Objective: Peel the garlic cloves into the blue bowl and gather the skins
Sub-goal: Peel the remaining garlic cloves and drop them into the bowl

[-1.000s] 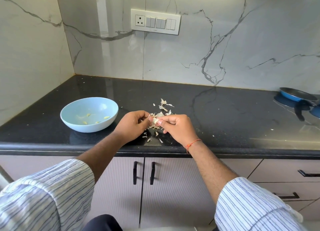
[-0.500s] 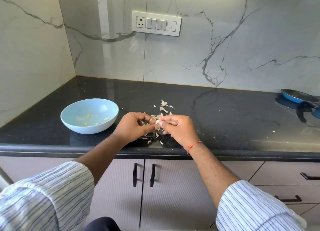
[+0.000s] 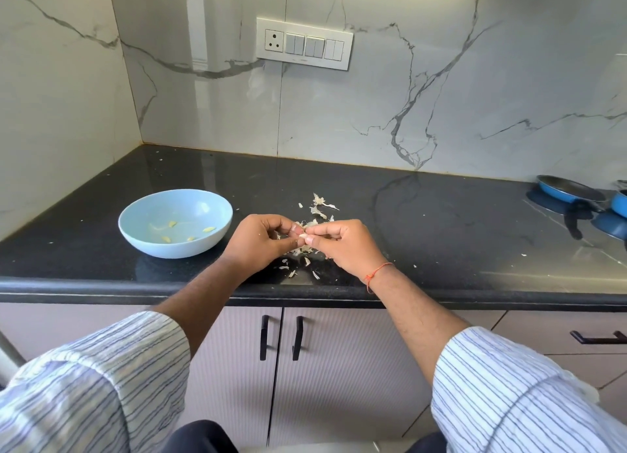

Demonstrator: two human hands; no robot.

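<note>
A light blue bowl [image 3: 175, 245] sits on the black counter at the left, with several peeled garlic cloves [image 3: 208, 229] lying in it. Just right of the bowl, my left hand [image 3: 258, 245] and my right hand [image 3: 346, 245] meet fingertip to fingertip above the counter. Between them they pinch a small pale garlic clove [image 3: 303, 235], mostly hidden by the fingers. Loose papery garlic skins [image 3: 319, 210] lie scattered on the counter behind and under the hands.
The black counter [image 3: 441, 235] ends in a rounded front edge near my wrists. Blue pans [image 3: 570, 191] stand at the far right. Marble walls close the back and left. A switch panel [image 3: 304, 43] is on the back wall. Cabinet doors hang below.
Both hands stay at the same spot above the skins. The fingers have shifted slightly around the clove. The bowl has not moved.
</note>
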